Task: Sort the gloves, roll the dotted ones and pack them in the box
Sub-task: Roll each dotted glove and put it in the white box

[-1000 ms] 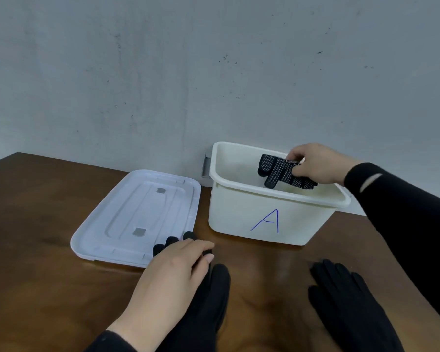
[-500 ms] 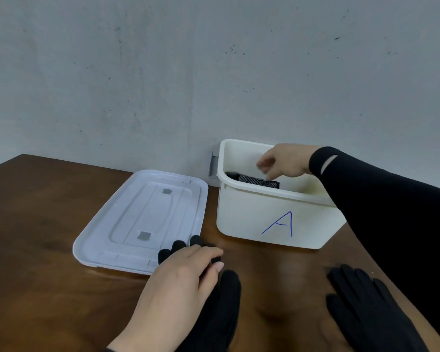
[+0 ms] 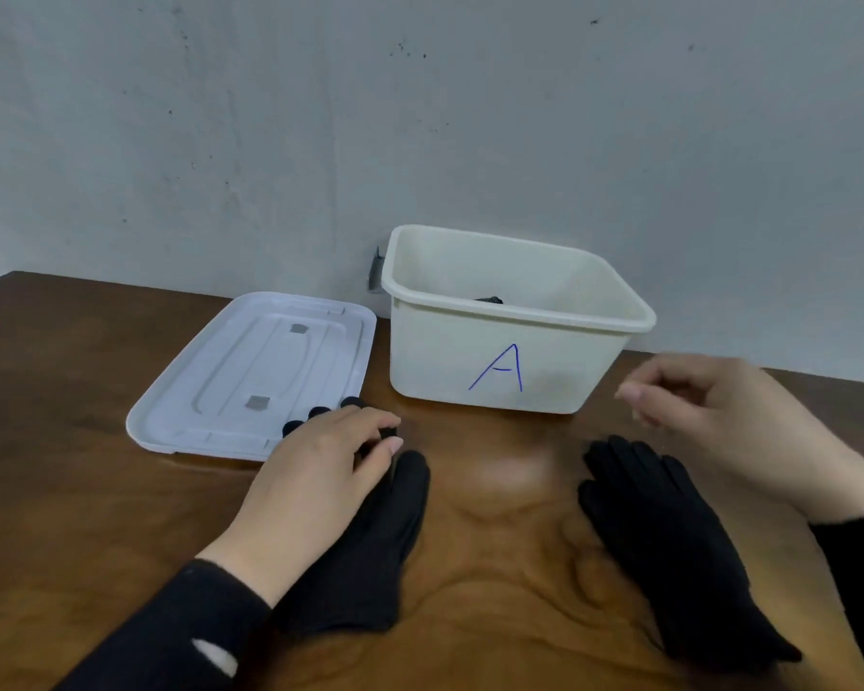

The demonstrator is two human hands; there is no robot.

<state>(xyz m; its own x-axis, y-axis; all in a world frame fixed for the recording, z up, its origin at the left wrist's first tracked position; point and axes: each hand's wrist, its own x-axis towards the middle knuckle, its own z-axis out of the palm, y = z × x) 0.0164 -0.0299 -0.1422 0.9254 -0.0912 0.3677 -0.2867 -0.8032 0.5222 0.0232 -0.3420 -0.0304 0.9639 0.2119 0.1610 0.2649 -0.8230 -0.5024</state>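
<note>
Presently, the left hand point(image 3: 320, 466) lies flat, fingers relaxed, on a black glove point(image 3: 370, 556) on the bench point(image 3: 71, 491), whose fingertips reach the edge of the white lid point(image 3: 250, 376). The right hand point(image 3: 709, 416) hovers blurred above a second black glove point(image 3: 669, 541), fingers loosely curled and holding nothing. The box point(image 3: 510, 351), marked with a blue "A", stands against the wall beside the lid. A dotted glove point(image 3: 490, 299) is just visible inside it, behind the front rim.
</note>
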